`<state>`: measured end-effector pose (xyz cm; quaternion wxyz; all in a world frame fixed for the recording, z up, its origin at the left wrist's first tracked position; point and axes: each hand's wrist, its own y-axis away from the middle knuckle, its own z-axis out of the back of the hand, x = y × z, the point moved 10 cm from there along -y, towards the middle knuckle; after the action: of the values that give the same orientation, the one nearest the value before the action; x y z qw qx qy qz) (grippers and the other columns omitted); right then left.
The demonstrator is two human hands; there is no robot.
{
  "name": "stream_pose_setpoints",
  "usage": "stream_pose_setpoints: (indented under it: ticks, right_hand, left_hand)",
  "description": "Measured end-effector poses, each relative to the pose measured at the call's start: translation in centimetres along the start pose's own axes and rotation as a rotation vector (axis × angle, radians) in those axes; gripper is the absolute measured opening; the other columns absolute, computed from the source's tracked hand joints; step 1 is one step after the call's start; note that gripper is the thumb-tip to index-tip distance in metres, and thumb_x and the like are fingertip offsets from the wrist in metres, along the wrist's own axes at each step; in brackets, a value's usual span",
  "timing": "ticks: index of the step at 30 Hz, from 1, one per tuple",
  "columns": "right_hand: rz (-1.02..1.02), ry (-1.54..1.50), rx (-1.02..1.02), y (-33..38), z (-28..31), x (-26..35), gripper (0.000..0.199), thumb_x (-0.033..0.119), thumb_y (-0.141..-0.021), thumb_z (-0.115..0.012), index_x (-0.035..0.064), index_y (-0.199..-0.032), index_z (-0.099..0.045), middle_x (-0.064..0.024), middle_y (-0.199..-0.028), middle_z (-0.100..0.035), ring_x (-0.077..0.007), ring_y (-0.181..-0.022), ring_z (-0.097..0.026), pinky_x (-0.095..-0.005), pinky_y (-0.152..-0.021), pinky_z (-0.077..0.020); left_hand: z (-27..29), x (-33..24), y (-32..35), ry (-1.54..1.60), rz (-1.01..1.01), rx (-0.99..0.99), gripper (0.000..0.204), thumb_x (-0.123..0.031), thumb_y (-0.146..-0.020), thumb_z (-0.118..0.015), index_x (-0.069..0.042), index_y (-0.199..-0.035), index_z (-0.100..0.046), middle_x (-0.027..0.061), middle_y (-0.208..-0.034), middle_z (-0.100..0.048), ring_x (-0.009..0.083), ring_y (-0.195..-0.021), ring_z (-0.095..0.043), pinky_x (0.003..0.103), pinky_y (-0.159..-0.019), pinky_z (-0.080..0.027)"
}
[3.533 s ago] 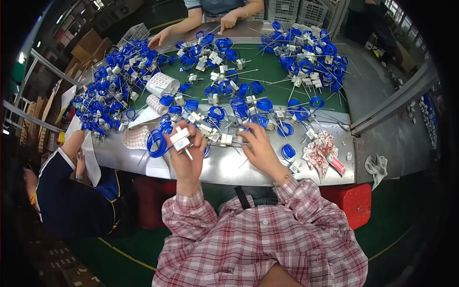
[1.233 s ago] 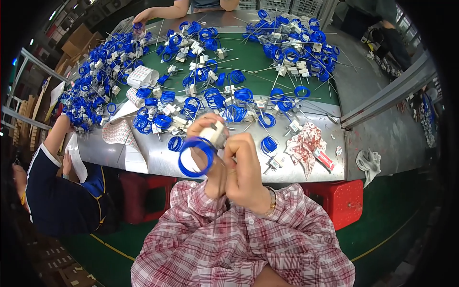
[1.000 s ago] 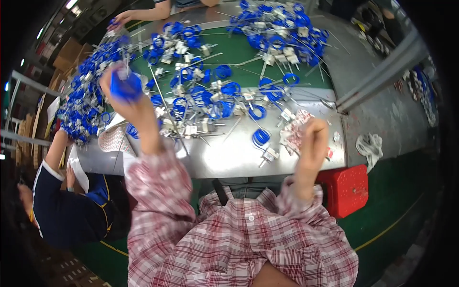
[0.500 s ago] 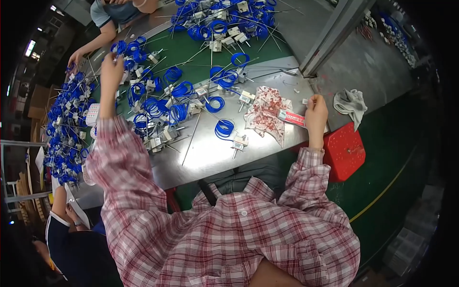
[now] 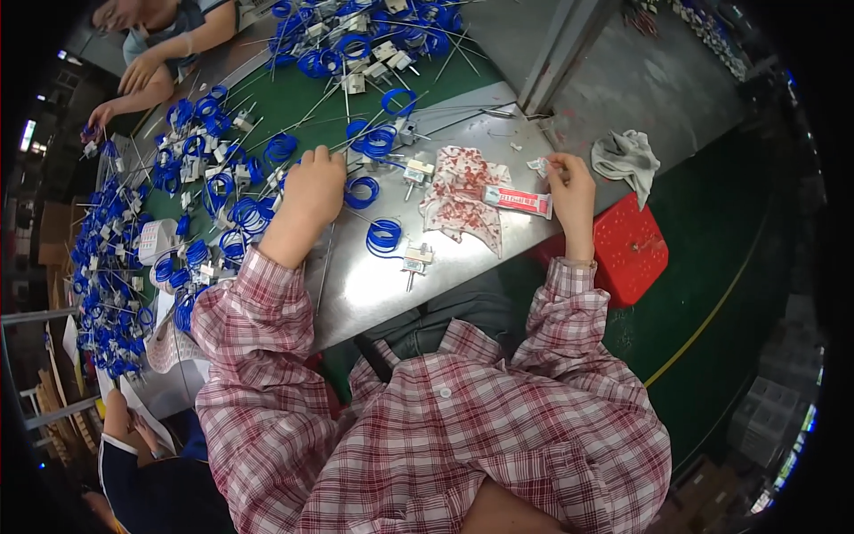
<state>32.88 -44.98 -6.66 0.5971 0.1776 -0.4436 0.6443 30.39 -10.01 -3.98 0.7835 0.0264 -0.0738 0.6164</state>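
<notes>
My left hand (image 5: 311,191) rests knuckles-up on the metal table (image 5: 374,294), fingers curled down among blue wire coils with small white parts. One loose coil (image 5: 362,191) lies just right of it and another (image 5: 384,237) nearer me. What is under the fingers is hidden. My right hand (image 5: 569,182) is at the table's right edge, fingertips pinched on a small white piece (image 5: 539,165). A red and white tube (image 5: 518,201) lies right beside it on a red-stained white cloth (image 5: 458,191).
Heaps of blue coils cover the green mat at the left (image 5: 107,267) and top (image 5: 374,36). A co-worker's hands (image 5: 133,76) work at the top left; another person (image 5: 133,436) sits lower left. A grey rag (image 5: 627,156), a red stool (image 5: 632,249) and a metal post (image 5: 560,44) are on the right.
My left hand carried a blue coil out to the far left pile and has come back to the middle without it. My right hand moved out to the tube at the right edge.
</notes>
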Motion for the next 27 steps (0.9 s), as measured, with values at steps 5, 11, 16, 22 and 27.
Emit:
stream_pose_setpoints:
  ticks: [5,11,16,22,27]
  right_hand:
    - [0.144,0.122,0.054,-1.0,-1.4,2.2,0.017,0.003,-0.076,-0.063,0.0009,-0.093,-0.059,-0.0116,-0.087,-0.057,-0.0223,-0.063,-0.056,-0.0305,-0.060,-0.0448]
    - [0.224,0.254,0.130,-2.2,-2.4,2.9,0.016,0.002,-0.074,-0.063,0.0002,-0.089,-0.059,-0.0124,-0.086,-0.056,-0.0260,-0.075,-0.058,-0.0322,-0.067,-0.0454]
    - [0.062,0.152,0.226,-1.7,-1.3,0.8,0.015,0.001,-0.072,-0.064,-0.0011,-0.086,-0.057,-0.0122,-0.086,-0.056,-0.0256,-0.079,-0.058,-0.0326,-0.069,-0.0455]
    - [0.096,0.160,0.264,-0.9,-3.1,1.4,0.017,0.001,-0.072,-0.064,0.0006,-0.087,-0.056,-0.0131,-0.085,-0.055,-0.0282,-0.078,-0.059,-0.0345,-0.068,-0.0461]
    - [0.137,0.224,0.153,-0.7,-1.9,2.2,0.011,0.003,-0.076,-0.061,0.0003,-0.084,-0.055,-0.0156,-0.083,-0.055,-0.0331,-0.077,-0.057,-0.0383,-0.068,-0.0455]
  left_hand:
    - [-0.3,0.2,0.2,0.000,0.006,-0.004,0.023,-0.007,-0.070,-0.061,-0.002,-0.090,-0.053,0.0142,-0.089,-0.058,0.0319,-0.086,-0.057,0.041,-0.071,-0.049]
    - [-0.3,0.3,0.6,0.028,-0.007,-0.043,0.021,-0.008,-0.071,-0.061,-0.001,-0.090,-0.054,0.0139,-0.086,-0.060,0.0310,-0.082,-0.058,0.040,-0.071,-0.047]
    - [0.3,-0.2,0.9,0.033,-0.034,-0.083,0.018,-0.008,-0.072,-0.059,-0.001,-0.089,-0.055,0.0135,-0.084,-0.061,0.0298,-0.081,-0.059,0.039,-0.069,-0.047]
    - [-0.2,1.0,1.9,0.057,0.014,-0.044,0.026,-0.008,-0.072,-0.062,0.000,-0.095,-0.051,0.0166,-0.090,-0.059,0.0347,-0.083,-0.056,0.043,-0.071,-0.046]
    - [6.6,-1.5,1.1,0.049,0.022,-0.081,0.018,-0.011,-0.076,-0.058,-0.002,-0.091,-0.053,0.0127,-0.091,-0.059,0.0308,-0.084,-0.058,0.038,-0.069,-0.048]
